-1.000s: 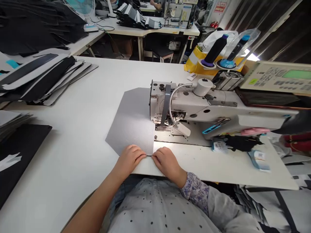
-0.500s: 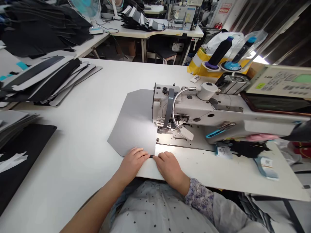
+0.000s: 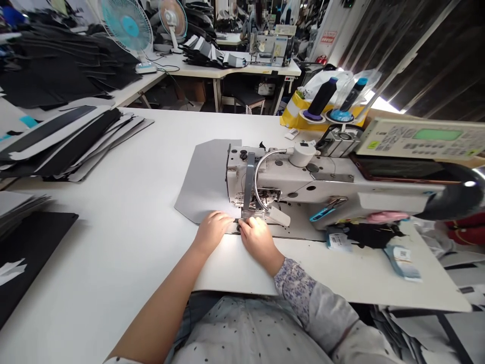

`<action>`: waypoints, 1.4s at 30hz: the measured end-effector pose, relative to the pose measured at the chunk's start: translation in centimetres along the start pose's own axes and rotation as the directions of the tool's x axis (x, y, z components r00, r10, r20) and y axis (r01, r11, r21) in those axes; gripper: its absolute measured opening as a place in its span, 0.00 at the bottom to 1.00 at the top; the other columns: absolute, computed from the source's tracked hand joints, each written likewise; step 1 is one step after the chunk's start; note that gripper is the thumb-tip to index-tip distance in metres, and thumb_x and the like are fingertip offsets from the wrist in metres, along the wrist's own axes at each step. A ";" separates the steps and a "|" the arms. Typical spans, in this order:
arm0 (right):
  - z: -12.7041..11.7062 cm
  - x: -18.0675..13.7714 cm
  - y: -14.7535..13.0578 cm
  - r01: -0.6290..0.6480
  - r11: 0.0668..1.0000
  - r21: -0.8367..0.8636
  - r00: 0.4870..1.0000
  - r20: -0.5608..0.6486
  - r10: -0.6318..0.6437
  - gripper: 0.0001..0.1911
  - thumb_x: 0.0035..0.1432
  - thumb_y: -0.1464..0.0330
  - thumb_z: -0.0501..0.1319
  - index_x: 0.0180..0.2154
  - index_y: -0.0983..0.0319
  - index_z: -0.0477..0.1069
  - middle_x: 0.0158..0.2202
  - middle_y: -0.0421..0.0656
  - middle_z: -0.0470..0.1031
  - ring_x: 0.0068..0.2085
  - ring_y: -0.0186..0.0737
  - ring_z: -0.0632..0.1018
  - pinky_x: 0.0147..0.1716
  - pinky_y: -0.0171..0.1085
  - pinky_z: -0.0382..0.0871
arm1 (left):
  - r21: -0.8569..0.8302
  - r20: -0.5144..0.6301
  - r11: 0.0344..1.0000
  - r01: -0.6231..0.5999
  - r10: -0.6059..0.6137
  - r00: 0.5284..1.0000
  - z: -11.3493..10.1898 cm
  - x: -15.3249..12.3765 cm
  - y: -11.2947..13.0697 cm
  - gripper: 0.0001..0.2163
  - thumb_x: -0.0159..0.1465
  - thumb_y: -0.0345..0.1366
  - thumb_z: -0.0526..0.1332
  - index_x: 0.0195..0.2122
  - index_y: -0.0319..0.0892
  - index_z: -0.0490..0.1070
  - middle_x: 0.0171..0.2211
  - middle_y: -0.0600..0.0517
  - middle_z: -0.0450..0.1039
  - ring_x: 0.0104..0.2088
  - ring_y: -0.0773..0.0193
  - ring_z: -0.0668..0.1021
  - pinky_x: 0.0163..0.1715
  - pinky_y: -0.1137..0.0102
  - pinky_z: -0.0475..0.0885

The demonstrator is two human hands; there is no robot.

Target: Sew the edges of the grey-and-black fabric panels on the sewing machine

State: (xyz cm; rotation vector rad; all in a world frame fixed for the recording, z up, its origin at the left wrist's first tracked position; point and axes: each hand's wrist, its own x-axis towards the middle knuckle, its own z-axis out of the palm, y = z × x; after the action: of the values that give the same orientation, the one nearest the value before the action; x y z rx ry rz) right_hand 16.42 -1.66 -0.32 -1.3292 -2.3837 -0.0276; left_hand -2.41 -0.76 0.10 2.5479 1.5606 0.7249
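Observation:
A grey fabric panel [image 3: 204,174] with angled corners lies flat on the white table, its right part under the head of the sewing machine [image 3: 261,177]. My left hand [image 3: 212,232] is closed at the panel's near edge, fingers together. Just right of it, my right hand [image 3: 259,241] pinches close in front of the needle area. Between the two sets of fingertips shows a small dark piece [image 3: 236,220] on the panel's edge; most of it is hidden by the fingers. The machine's lamp [image 3: 279,216] is beside my right fingers.
Stacked dark and grey pieces [image 3: 71,144] lie at the left, with a black panel [image 3: 34,247] nearer. Thread cones [image 3: 322,99], a control box [image 3: 424,139] and blue-handled snips [image 3: 322,213] are at the right. A fan [image 3: 129,28] stands behind.
Both hands and the grey panel have moved forward, away from my body, bringing the near edge up to the needle area. The view has tilted up slightly.

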 end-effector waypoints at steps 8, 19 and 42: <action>0.1 1.4 0.2 -0.043 0.999 0.016 0.998 0.042 0.042 0.15 0.64 0.71 0.54 0.48 0.65 0.75 0.33 0.47 0.73 0.33 0.39 0.71 0.35 0.37 0.64 | -0.047 -0.003 0.999 -0.011 0.010 1.000 0.3 1.3 -1.2 0.09 0.66 0.33 0.57 0.40 0.45 0.77 0.39 0.52 0.79 0.42 0.62 0.77 0.46 0.64 0.72; 0.4 2.4 0.4 -0.122 0.992 0.031 0.985 0.123 0.117 0.17 0.64 0.70 0.53 0.51 0.64 0.73 0.45 0.52 0.75 0.42 0.43 0.76 0.42 0.37 0.68 | -0.051 -0.065 0.998 -0.029 0.025 0.998 0.1 2.6 -1.5 0.08 0.65 0.31 0.58 0.37 0.45 0.78 0.37 0.53 0.79 0.39 0.63 0.77 0.42 0.67 0.73; 0.4 2.2 0.4 -0.105 0.995 0.002 0.991 0.081 0.104 0.16 0.65 0.69 0.52 0.49 0.65 0.73 0.36 0.50 0.74 0.36 0.41 0.74 0.37 0.37 0.67 | -0.008 -0.016 0.999 0.035 -0.035 0.999 0.7 3.1 -1.7 0.09 0.62 0.29 0.59 0.37 0.47 0.78 0.39 0.52 0.79 0.41 0.60 0.76 0.44 0.65 0.72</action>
State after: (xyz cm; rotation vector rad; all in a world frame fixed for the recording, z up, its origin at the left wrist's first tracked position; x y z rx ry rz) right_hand 15.60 0.47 0.05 -1.4764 -2.3743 0.0647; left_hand -2.35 2.84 0.13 2.5083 1.5997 0.7482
